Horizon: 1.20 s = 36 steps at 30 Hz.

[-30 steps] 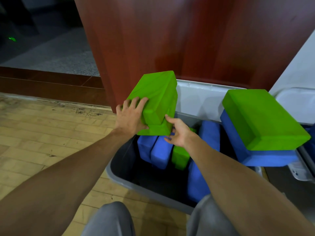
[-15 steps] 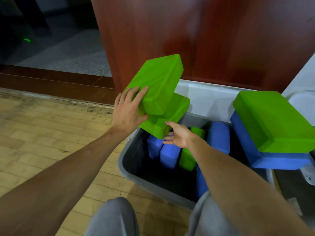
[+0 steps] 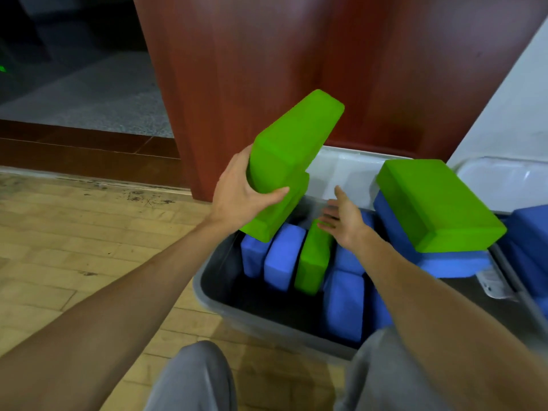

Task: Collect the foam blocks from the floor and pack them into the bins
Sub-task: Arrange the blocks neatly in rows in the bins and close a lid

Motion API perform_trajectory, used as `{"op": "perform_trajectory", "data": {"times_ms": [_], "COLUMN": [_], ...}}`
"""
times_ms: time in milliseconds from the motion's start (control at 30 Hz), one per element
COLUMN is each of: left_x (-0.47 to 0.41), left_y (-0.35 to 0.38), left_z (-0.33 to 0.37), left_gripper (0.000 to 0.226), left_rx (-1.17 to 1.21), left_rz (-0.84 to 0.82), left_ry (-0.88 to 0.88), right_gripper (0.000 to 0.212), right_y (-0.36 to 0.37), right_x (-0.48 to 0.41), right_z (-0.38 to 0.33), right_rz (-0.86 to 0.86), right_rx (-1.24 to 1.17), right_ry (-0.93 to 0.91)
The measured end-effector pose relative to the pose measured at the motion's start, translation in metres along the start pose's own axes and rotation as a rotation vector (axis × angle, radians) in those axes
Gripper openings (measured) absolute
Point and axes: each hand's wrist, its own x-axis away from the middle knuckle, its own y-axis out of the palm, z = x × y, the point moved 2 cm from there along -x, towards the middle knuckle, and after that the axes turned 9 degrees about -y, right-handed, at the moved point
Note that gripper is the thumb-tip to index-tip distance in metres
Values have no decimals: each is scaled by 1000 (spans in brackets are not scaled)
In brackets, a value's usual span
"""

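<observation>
Your left grip (image 3: 246, 192) curls round two stacked green foam blocks (image 3: 292, 137) above the grey bin (image 3: 213, 295); at its four o'clock your right grip (image 3: 344, 222) hangs spread.

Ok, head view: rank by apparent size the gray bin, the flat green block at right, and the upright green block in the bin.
1. gray bin
2. flat green block
3. upright green block
The upright one shows mostly its narrow edge, so the two blocks may truly match.
</observation>
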Motion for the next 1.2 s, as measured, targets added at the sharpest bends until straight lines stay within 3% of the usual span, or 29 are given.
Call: {"op": "perform_trajectory", "data": {"times_ms": [100,167,267,333,500,633,733,933,1100,1200], "left_x": [-2,-2,6,12,24,40,45,55,81,101], "left_y": [6,8,9,10,15,33,49,79,111,130], "left_z": [18,26,33,33,27,23,13,-4,-31,-57], "left_gripper": [60,60,49,45,71,79,83,100,101,94], "left_rx": [183,195,92,42,-59,-214,-275,-323,-303,-218], "left_rz": [-93,-190,-329,-378,-442,-527,-581,-576,-695,-766], "left_ry": [-123,-195,-248,-292,-369,-409,-432,-490,-617,-691], "right_gripper": [58,50,26,26,20,36,29,36,57,57], "right_y": [-23,-35,-43,-39,-34,-27,-19,-23,-25,-31], "right_x": [14,22,32,39,45,56,61,56,50,47], "right_z": [-15,-24,-26,-17,-6,1,9,15,13,12], "right_rz": [42,98,88,-5,-85,-197,-312,-236,-193,-248], "right_rx": [-38,-15,236,381,480,566,607,580,585,618], "right_ry": [-91,-177,-229,-161,-69,62,88,200,282,308]}}
